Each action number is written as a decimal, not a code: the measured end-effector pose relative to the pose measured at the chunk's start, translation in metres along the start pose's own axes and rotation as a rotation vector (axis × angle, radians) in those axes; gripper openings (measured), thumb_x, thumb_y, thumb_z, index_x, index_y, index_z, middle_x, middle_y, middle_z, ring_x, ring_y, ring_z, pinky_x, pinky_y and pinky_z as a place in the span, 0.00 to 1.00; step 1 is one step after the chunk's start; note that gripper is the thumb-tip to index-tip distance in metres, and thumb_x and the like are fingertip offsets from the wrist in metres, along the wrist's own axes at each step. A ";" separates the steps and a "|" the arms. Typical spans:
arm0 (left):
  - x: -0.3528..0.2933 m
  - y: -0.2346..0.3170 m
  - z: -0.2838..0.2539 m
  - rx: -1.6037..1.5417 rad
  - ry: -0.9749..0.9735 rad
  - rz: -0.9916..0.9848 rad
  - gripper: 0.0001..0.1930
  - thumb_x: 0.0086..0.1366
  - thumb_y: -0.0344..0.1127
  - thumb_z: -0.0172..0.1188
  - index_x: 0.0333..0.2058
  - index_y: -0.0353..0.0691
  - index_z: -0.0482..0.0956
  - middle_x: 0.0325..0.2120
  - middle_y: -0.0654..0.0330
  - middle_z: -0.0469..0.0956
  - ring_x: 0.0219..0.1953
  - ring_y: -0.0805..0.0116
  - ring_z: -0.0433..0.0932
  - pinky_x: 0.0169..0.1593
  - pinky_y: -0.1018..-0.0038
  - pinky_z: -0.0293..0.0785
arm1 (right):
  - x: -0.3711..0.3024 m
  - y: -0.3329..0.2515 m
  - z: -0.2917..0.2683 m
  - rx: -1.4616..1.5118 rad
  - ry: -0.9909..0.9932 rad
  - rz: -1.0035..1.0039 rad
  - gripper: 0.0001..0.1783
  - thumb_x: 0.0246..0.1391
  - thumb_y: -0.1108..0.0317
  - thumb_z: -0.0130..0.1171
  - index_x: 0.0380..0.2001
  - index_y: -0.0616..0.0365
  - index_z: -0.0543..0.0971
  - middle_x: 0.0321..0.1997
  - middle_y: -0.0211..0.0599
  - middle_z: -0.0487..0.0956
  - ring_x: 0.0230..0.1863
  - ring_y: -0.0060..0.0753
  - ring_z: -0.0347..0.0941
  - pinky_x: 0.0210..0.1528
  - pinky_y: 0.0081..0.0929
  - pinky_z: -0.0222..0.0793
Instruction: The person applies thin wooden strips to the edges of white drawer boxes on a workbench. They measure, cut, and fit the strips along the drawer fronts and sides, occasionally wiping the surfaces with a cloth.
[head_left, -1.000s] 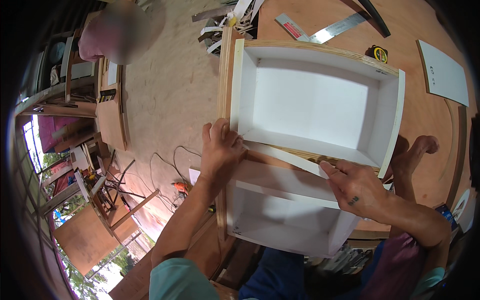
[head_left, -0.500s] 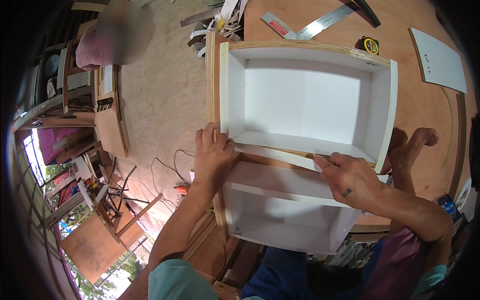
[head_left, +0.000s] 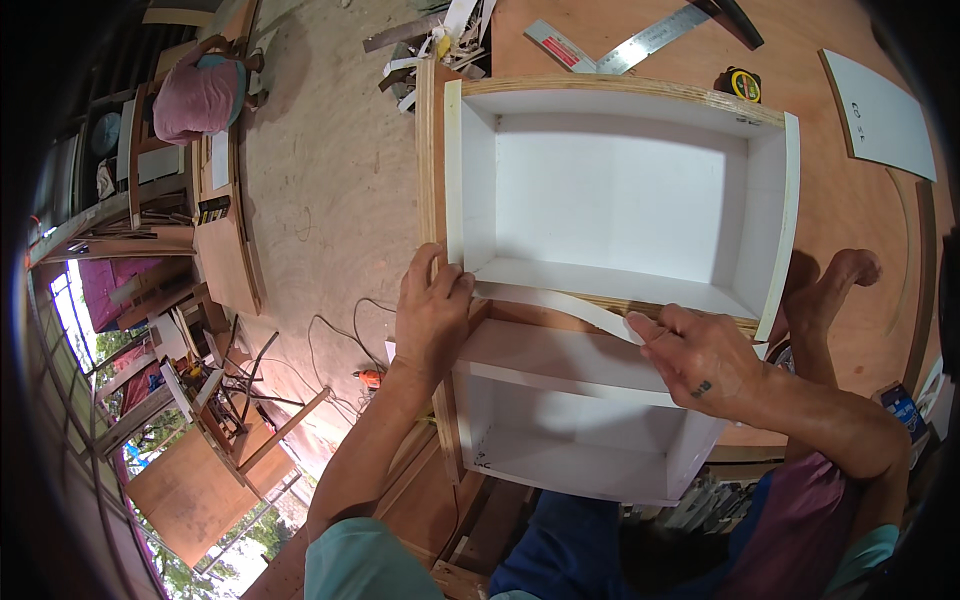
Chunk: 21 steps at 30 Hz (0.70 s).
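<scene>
A white edging strip (head_left: 560,302) runs between my hands along the near plywood edge of an upper white drawer-like box (head_left: 620,190). At the box's near left corner my left hand (head_left: 432,310) has its fingers curled over the strip's end. My right hand (head_left: 700,360) pinches the strip between thumb and fingers further right. Between the hands the strip bows slightly off the edge. Pale strips line the box's left and right edges, while its far edge shows bare layered plywood. Closer to me is a second white box (head_left: 570,440), with a gap between the two.
On the brown board are a try square (head_left: 650,45), a black and yellow tape measure (head_left: 740,84) and a white panel (head_left: 878,115). A bare foot (head_left: 835,285) rests at right. An orange power tool (head_left: 369,379) with a cord lies left. Another person (head_left: 200,95) bends over at far left.
The strip between my hands bows more than before. Both hands keep nearly the same places on it, and the whole view has shifted slightly.
</scene>
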<state>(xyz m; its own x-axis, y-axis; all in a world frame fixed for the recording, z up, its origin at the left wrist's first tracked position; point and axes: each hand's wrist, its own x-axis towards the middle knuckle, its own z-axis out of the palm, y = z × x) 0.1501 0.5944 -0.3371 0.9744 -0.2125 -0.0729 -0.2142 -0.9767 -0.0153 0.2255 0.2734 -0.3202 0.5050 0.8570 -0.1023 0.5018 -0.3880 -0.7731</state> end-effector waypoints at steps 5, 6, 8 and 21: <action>-0.002 0.000 -0.001 -0.001 -0.005 -0.026 0.16 0.44 0.26 0.67 0.36 0.40 0.79 0.37 0.62 0.77 0.54 0.54 0.69 0.39 0.67 0.79 | 0.002 -0.002 0.000 0.038 0.026 -0.022 0.19 0.48 0.76 0.58 0.46 0.69 0.75 0.28 0.43 0.74 0.23 0.43 0.73 0.23 0.35 0.71; -0.002 0.000 -0.002 -0.002 -0.001 -0.042 0.17 0.44 0.26 0.67 0.37 0.40 0.79 0.37 0.62 0.77 0.54 0.54 0.69 0.39 0.67 0.79 | 0.003 -0.002 0.000 0.042 0.027 -0.026 0.19 0.48 0.76 0.58 0.46 0.69 0.75 0.28 0.43 0.74 0.23 0.43 0.73 0.23 0.35 0.71; -0.004 -0.001 0.000 0.023 -0.013 -0.042 0.18 0.44 0.27 0.67 0.37 0.41 0.78 0.39 0.62 0.77 0.55 0.54 0.69 0.41 0.66 0.79 | 0.003 -0.003 -0.001 0.050 0.029 -0.030 0.18 0.48 0.77 0.58 0.45 0.69 0.75 0.27 0.43 0.74 0.23 0.43 0.73 0.23 0.35 0.71; -0.002 0.033 -0.001 -0.298 -0.007 0.091 0.11 0.52 0.31 0.66 0.33 0.33 0.77 0.40 0.50 0.74 0.53 0.54 0.69 0.48 0.56 0.70 | 0.002 0.004 0.004 0.057 -0.013 0.001 0.23 0.45 0.78 0.57 0.49 0.70 0.74 0.28 0.43 0.73 0.23 0.42 0.72 0.22 0.36 0.69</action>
<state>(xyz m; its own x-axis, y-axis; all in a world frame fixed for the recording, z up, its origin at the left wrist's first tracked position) 0.1410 0.5624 -0.3369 0.9516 -0.3000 -0.0675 -0.2698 -0.9198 0.2849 0.2256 0.2748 -0.3257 0.4961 0.8612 -0.1105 0.4601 -0.3687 -0.8077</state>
